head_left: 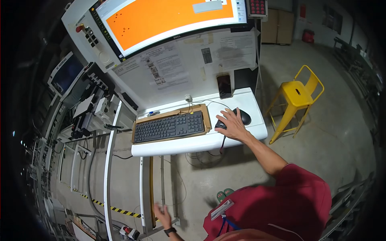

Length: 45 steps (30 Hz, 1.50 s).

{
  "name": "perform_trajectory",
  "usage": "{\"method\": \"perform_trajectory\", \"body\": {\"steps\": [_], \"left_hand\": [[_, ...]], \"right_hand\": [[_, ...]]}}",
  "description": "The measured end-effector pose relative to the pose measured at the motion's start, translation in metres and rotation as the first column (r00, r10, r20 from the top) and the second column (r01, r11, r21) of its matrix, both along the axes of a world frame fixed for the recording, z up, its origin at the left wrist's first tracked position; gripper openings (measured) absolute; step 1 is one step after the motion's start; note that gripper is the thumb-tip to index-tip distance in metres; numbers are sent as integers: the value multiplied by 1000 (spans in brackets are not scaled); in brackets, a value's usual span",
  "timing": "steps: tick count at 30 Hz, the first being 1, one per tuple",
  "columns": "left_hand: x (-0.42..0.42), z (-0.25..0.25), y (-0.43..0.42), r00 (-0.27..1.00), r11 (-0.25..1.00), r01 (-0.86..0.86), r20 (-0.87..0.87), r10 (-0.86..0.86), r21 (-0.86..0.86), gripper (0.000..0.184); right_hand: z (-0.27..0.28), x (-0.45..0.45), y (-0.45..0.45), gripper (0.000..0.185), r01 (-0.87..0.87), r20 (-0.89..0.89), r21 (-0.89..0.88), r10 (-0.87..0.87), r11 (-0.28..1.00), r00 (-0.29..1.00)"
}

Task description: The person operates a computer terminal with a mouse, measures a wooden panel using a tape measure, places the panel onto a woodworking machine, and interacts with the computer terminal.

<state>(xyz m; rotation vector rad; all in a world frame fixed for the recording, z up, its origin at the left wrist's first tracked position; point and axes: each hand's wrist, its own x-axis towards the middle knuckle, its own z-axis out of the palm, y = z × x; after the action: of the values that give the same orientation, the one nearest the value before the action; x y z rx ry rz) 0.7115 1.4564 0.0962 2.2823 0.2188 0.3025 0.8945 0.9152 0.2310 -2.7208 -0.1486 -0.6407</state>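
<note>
My right hand [233,126] is over the white shelf [193,143], palm down with its fingers spread. A small black device [220,124] lies between its thumb and index finger, with a dark red strap hanging over the shelf edge below. The black mouse [244,117] is right beside the outer fingers, partly covered by them. To the left, a black keyboard [169,127] sits in a cardboard tray [207,117]. My left hand [162,216] hangs low, away from the shelf, empty with its fingers apart.
A monitor [173,20] with an orange picture stands above the shelf. A phone [224,86] leans upright at the back. On the right is a yellow stool [296,94]. White metal rails [108,176] and a black-and-yellow floor stripe [120,211] are at the left.
</note>
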Motion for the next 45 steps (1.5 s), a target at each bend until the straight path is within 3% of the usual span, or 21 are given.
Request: {"method": "perform_trajectory", "body": {"steps": [4,10,12,14,15,16,19,21,22,23,24,25,27,29,31,33,36,38,39,41,45], "left_hand": [[-38,-24,-68,952,887,53,-245,-183,-458,48],[-78,-24,-128,927,833,-45,-334,-170,-551,39],[-72,2,-149,962,696,-99,-248,-116,-711,38],[-67,32,-164,971,591,-123,-220,-95,-797,38],[-64,58,-176,975,474,-155,-211,-68,-867,40],[-60,85,-184,982,356,-156,-184,-46,-921,42],[-71,108,-178,983,280,-177,-184,3,-943,38],[-101,112,-158,978,392,-202,-165,127,-898,29],[-126,108,-149,975,430,-175,-97,198,-886,23],[-153,120,-135,970,696,-209,-56,236,-687,24],[-175,116,-130,965,566,-116,42,259,-816,26],[-198,113,-125,942,649,-193,46,333,-736,29],[-243,129,-109,891,803,-338,107,441,-491,33],[-284,120,-99,778,790,-512,209,593,-337,37],[-336,128,-99,654,610,-605,118,747,-511,37],[-379,99,-105,479,406,-454,166,862,-793,33],[-485,142,-145,137,58,-805,-90,986,-590,23],[-567,108,-209,-261,-234,-822,-22,965,-519,15],[-613,115,-248,-343,-397,-775,-200,918,-491,13],[-664,111,-331,-637,-679,-684,-234,734,-267,12],[-712,90,-440,-778,-826,-519,-280,562,-219,9]], "right_hand": [[-10,4,1,51,2,-91,-10,-3,1000,996],[-5,4,8,42,33,-15,-76,-34,997,999],[2,1,32,40,-67,208,-21,69,998,976],[37,-24,85,41,-398,139,47,389,916,911],[53,-45,114,44,-568,-57,286,605,772,794],[51,-61,140,47,-744,-93,263,784,614,614],[28,-117,216,54,-905,-55,343,967,252,248],[11,-140,262,57,-883,-142,455,988,118,59],[5,-153,280,59,-847,-180,527,983,67,-34],[9,-162,300,63,-773,-200,635,964,-8,-174],[6,-183,319,68,-465,-278,874,929,140,-242],[0,-198,340,66,-271,-236,953,889,133,-393],[-29,-208,393,59,-432,-323,902,639,-16,-698],[-6,-250,444,53,-607,-572,794,381,34,-726],[6,-310,489,54,-578,-539,802,237,-149,-808],[9,-368,526,55,-538,-544,789,70,-297,-836],[22,-434,595,47,-469,-625,627,-43,-622,-779],[18,-456,657,35,-414,-628,495,15,-764,-778],[1,-456,696,29,-456,-654,453,62,-766,-754],[-15,-466,767,21,-468,-649,377,132,-800,-749],[-26,-519,840,13,-603,-816,360,74,-712,-573]]}}
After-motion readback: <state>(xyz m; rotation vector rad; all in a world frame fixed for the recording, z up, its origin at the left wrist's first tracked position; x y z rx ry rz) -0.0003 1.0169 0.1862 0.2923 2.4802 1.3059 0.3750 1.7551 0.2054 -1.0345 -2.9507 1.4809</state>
